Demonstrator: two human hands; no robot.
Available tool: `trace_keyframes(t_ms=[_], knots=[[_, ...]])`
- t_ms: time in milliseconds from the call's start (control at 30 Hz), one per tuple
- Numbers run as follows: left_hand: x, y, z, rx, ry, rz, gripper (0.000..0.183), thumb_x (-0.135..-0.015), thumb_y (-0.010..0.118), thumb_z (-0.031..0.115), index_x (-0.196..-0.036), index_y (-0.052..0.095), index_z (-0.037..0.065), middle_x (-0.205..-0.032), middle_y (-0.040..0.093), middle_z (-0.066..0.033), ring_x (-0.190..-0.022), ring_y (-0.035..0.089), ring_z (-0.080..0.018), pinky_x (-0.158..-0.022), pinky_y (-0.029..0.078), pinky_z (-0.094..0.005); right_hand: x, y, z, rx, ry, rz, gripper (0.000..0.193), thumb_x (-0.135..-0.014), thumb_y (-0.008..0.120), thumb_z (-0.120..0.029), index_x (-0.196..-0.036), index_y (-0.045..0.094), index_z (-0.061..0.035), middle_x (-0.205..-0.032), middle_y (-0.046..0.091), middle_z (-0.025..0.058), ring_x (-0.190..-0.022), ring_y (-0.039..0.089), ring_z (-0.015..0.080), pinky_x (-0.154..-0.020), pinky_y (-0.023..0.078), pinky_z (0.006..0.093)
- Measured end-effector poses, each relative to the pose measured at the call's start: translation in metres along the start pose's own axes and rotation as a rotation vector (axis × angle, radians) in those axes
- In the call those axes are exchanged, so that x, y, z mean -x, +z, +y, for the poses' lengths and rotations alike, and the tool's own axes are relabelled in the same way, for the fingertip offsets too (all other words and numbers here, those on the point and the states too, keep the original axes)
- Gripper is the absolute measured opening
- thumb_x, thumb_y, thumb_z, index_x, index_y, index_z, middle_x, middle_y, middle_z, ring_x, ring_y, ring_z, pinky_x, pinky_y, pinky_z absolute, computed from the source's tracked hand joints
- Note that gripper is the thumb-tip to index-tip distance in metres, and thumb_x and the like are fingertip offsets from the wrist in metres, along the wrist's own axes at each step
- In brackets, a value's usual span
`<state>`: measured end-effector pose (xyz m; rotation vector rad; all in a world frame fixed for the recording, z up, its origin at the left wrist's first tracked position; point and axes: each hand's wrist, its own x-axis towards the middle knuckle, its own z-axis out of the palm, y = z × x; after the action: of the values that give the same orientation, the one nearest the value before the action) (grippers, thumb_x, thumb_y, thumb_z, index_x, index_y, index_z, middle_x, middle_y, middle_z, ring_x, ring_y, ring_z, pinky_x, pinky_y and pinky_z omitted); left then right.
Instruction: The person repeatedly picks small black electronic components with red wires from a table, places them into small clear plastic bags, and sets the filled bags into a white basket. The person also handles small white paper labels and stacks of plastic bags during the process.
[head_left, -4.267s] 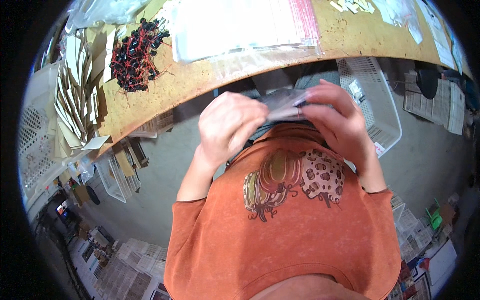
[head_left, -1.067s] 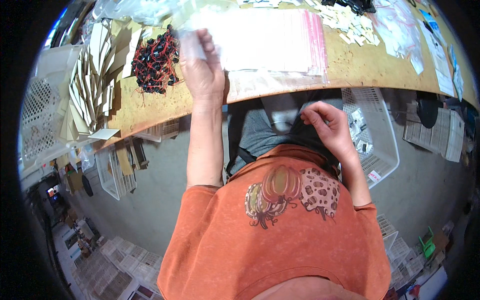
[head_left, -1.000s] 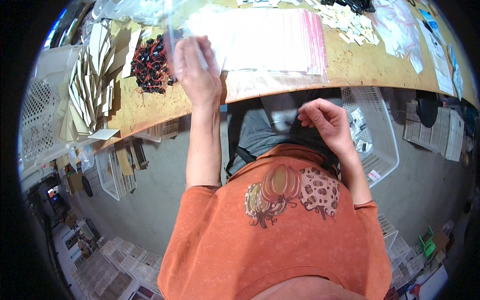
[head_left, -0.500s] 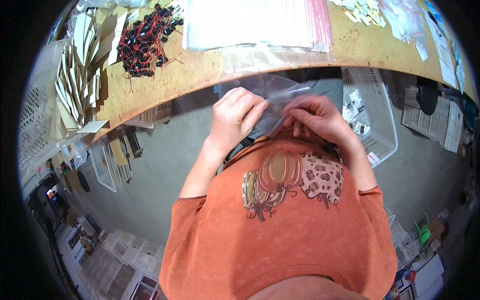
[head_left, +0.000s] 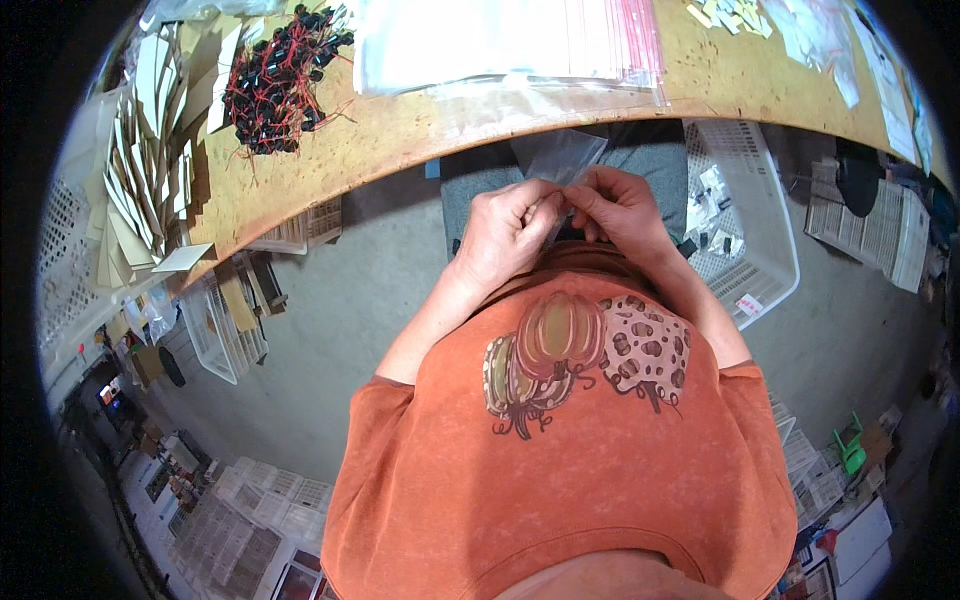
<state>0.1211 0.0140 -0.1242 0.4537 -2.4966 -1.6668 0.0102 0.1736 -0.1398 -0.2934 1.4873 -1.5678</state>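
Note:
A clear plastic bag (head_left: 562, 152) is held above my lap, just in front of the table's near edge. My left hand (head_left: 512, 228) is closed on the bag's left side, its fingers curled inward. My right hand (head_left: 618, 208) pinches the bag from the other side, close against the left. Much of the bag is bunched and hidden between the fingers. Whether anything is inside it I cannot tell. Ahead on the table lies a broad stack of clear bags (head_left: 500, 45) with reddish edges along its right side.
Left on the wooden table (head_left: 400, 135) are a heap of black parts with red wires (head_left: 285, 85) and many upright card pieces (head_left: 145, 150). Small yellowish pieces (head_left: 728, 14) lie at the far right. A white crate (head_left: 768, 265) holding small white packets stands by my right knee.
Both hands have come together, the left moving right and the right slightly left. The bag, spread between them before, is now gathered up and shows mostly beyond the fingers.

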Motion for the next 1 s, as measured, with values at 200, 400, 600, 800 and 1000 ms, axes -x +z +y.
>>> trace_keyframes(t_ms=[200,400,600,800,1000], knots=[[-0.004,0.008,-0.015,-0.079,0.027,0.120,0.005,-0.095,0.065,0.007,-0.093,0.064,0.002,-0.073,0.064,-0.0133,-0.062,0.064,-0.0231,-0.059,0.051,-0.0332,0.001,0.001,0.003,0.000,0.050,-0.013,0.021,-0.099,0.069,-0.020,-0.083,0.066,-0.0064,-0.068,0.065,0.0006,-0.053,0.055,0.0061,-0.049,0.043,0.0218],[-0.008,0.005,-0.008,-0.222,0.306,0.248,0.013,-0.095,0.062,0.000,-0.105,0.068,0.005,-0.084,0.073,-0.0141,-0.068,0.072,-0.0246,-0.061,0.055,-0.0318,0.001,-0.001,-0.010,-0.170,0.239,0.040,0.026,-0.098,0.062,-0.026,-0.081,0.064,-0.0067,-0.065,0.061,0.0014,-0.051,0.054,0.0090,-0.047,0.040,0.0232],[0.000,-0.005,-0.007,-0.269,0.383,-0.028,0.026,-0.083,0.080,0.024,-0.101,0.069,0.008,-0.081,0.065,-0.0139,-0.075,0.067,-0.0372,-0.066,0.055,-0.0463,-0.003,-0.019,0.006,-0.035,0.094,0.061,0.027,-0.100,0.054,-0.024,-0.080,0.057,-0.0070,-0.067,0.054,0.0022,-0.050,0.047,0.0112,-0.046,0.035,0.0287],[0.009,0.001,-0.008,-0.431,0.403,0.009,0.028,-0.084,0.077,0.024,-0.108,0.065,0.017,-0.085,0.065,-0.0072,-0.075,0.069,-0.0300,-0.060,0.056,-0.0436,-0.011,-0.007,0.007,-0.196,0.170,0.078,0.029,-0.104,0.054,-0.022,-0.080,0.059,-0.0058,-0.054,0.055,0.0032,-0.038,0.039,0.0087,-0.040,0.035,0.0248],[0.008,-0.005,-0.028,-0.506,0.397,0.204,0.017,-0.084,0.074,0.020,-0.084,0.059,0.013,-0.073,0.061,-0.0067,-0.070,0.068,-0.0296,-0.057,0.054,-0.0440,-0.010,-0.004,0.004,-0.024,0.041,0.028,0.019,-0.102,0.059,-0.014,-0.087,0.064,-0.0024,-0.068,0.064,0.0050,-0.045,0.047,0.0083,-0.045,0.040,0.0236]])
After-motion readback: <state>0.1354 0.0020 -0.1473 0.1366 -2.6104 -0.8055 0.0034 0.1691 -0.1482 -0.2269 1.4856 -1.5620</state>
